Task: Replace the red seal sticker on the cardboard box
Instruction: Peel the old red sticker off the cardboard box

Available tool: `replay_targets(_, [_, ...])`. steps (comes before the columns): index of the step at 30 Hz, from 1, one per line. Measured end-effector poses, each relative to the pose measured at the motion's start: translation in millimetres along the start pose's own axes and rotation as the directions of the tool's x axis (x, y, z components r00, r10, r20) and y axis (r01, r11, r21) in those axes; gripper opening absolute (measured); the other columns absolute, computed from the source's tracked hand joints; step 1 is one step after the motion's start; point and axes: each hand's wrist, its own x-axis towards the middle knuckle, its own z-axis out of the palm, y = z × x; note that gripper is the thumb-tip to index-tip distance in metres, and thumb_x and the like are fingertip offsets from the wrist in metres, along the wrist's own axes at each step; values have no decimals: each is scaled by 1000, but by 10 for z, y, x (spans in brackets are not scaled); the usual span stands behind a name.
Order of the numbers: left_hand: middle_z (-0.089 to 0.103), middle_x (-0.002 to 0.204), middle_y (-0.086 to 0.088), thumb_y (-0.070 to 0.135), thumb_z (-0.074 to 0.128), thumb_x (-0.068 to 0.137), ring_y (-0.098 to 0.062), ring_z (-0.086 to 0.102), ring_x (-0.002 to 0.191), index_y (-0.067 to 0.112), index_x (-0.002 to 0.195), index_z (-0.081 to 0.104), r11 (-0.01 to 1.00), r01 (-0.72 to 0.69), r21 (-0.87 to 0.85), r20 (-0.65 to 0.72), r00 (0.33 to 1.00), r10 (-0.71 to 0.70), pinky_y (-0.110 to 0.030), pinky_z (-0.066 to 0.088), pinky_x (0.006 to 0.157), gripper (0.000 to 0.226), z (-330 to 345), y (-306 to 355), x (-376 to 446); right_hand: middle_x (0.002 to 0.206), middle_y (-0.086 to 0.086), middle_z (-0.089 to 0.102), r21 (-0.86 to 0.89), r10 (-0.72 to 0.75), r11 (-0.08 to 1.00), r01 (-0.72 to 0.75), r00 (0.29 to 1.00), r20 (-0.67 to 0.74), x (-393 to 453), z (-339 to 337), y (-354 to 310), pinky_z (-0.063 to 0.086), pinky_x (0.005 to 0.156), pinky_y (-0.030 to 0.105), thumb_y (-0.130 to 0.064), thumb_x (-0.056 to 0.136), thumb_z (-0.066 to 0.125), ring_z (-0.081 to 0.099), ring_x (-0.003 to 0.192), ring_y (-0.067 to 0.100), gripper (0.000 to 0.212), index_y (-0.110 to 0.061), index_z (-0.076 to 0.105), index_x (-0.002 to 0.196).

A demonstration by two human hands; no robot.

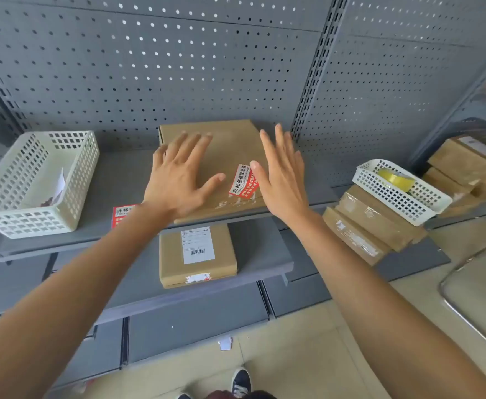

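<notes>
A flat cardboard box (230, 145) lies on the grey shelf (121, 180) in front of the pegboard. A red seal sticker (243, 181) with white and black print is stuck near the box's front right corner, with torn white residue just below it. My left hand (178, 180) rests flat on the left part of the box lid, fingers spread. My right hand (282, 174) hovers at the box's right edge, fingers straight, thumb beside the sticker. Another red sticker (122, 214) lies on the shelf by my left wrist, partly hidden.
A cream basket (34, 182) stands at the left of the shelf. A white basket (403, 194) with a yellow tape roll (396, 178) sits on stacked boxes (371, 226) at the right. A labelled box (197, 254) lies on the lower shelf.
</notes>
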Motion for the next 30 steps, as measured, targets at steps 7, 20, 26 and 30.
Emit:
replay_targets(7, [70,125,-1,67,56,87,-31,59,120,20,129,64,994,-98,57,-57,993,101,-50,37,104,63,192,-36,-140,167,14,26,109,45,993,-32,992,-114,-252,80,20,19,121,55,-25,103,56,21,155,31,54,-16,39,154])
replay_targets(20, [70,127,1,61,65,85,-31,63,109,21,120,72,985,-169,40,-181,968,174,-48,39,100,53,350,-96,-190,86,-4,74,660,611,528,-534,779,141,-784,453,-272,52,66,21,-11,94,65,69,71,9,12,-21,71,90])
replay_targets(26, [71,127,2,60,69,83,-29,63,111,22,120,73,987,-161,18,-199,967,161,-48,38,101,53,353,-109,-180,89,-1,75,688,690,435,-581,706,160,-714,511,-266,46,55,13,-14,94,66,65,55,-2,9,-12,73,100])
replay_targets(30, [72,125,1,58,71,82,-30,65,109,21,119,74,986,-167,16,-224,960,167,-49,40,100,52,380,-114,-182,91,1,76,695,704,415,-587,691,163,-672,532,-286,45,57,16,-20,96,67,65,55,-3,12,-12,72,102])
